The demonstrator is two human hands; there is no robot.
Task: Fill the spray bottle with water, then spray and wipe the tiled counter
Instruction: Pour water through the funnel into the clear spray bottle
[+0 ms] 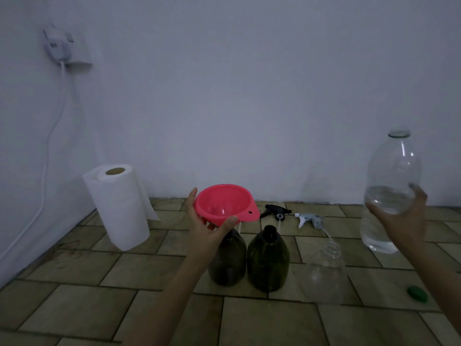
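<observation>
The left hand (203,228) holds a pink funnel (223,204) by its rim, thumb on the near edge and fingers curled round the far side, so this grip is closed on the funnel. The funnel sits over the mouth of a dark green bottle (227,260) standing on the tiled bench (99,308); whether its spout is inside the neck cannot be told, as the hand hides it. Just beside that bottle, to its right, stands a second dark green bottle (268,260), its neck open. Further right stands a clear empty bottle (324,273), also uncapped. The right hand (404,216) grips a large clear water bottle (391,191) around its middle, held upright and raised above the bench, capless and partly full of water. Behind the green bottles lie two spray heads on the tiles: a black one (275,211) and a white one (309,219). A green cap (417,293) lies near the right forearm. A paper towel roll (117,206) stands at the left, near the wall (224,83).
</observation>
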